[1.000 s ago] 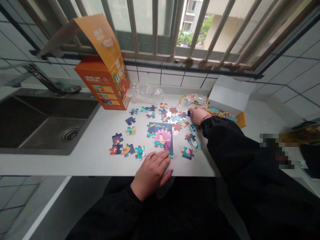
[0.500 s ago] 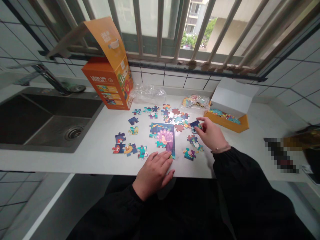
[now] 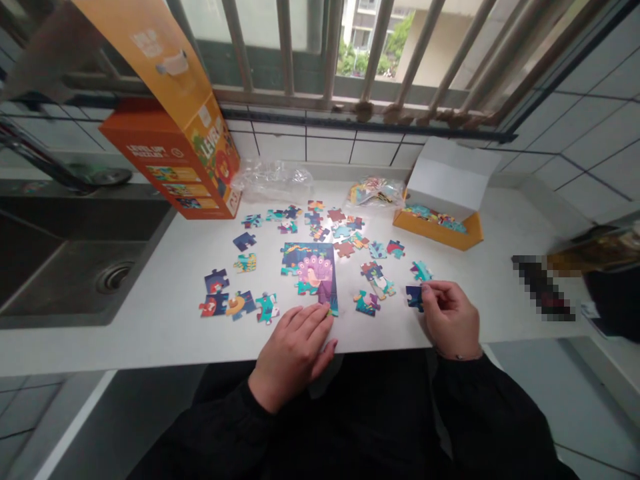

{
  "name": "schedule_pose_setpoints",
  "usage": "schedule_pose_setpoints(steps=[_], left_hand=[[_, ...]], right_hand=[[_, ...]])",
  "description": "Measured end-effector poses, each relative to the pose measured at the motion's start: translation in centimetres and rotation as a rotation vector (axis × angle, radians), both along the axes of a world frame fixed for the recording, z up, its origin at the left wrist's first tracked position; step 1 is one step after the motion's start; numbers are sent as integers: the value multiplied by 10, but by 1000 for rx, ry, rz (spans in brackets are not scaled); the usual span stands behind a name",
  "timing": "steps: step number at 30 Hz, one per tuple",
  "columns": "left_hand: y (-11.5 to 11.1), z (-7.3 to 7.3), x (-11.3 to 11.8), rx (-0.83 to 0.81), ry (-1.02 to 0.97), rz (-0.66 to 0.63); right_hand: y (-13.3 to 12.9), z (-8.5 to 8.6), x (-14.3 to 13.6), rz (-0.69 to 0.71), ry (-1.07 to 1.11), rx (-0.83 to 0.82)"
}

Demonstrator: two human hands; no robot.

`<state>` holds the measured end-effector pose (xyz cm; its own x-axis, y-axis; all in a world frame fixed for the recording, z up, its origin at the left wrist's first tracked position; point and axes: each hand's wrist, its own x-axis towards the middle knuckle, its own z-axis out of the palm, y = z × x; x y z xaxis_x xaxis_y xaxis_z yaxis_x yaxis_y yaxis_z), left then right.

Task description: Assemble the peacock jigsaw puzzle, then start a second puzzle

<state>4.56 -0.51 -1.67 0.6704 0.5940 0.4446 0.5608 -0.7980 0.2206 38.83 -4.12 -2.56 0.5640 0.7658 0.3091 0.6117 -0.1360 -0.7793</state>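
Dark-blue puzzle piece [image 3: 414,296] is pinched in the right hand [image 3: 450,320] fingers above the white table [image 3: 150,320]; the assembled section [image 3: 313,275] is pressed by the flat, spread left hand [image 3: 295,350].

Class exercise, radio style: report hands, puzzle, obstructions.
Left hand flat at assembled puzzle section. Right hand pinching dark blue piece. Loose pieces scattered between.

orange puzzle box [image 3: 173,160], sink [image 3: 60,260], clear plastic bag [image 3: 270,180], window bars [image 3: 330,53]
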Motion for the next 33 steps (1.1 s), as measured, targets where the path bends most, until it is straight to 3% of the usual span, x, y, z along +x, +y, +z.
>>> schedule_pose_setpoints(steps=[4, 15, 24, 33], left_hand=[[1, 2, 0, 6, 13, -8], [3, -3, 0, -4, -1, -26], [2, 0, 0, 7, -34, -28], [-2, -4, -2, 38, -69, -30]], right_hand=[[6, -4, 2, -50, 12, 47], [5, 3, -1, 160, -187, -110], [8, 8, -6, 193, -317, -87], [3, 6, -9, 195, -548, 86]])
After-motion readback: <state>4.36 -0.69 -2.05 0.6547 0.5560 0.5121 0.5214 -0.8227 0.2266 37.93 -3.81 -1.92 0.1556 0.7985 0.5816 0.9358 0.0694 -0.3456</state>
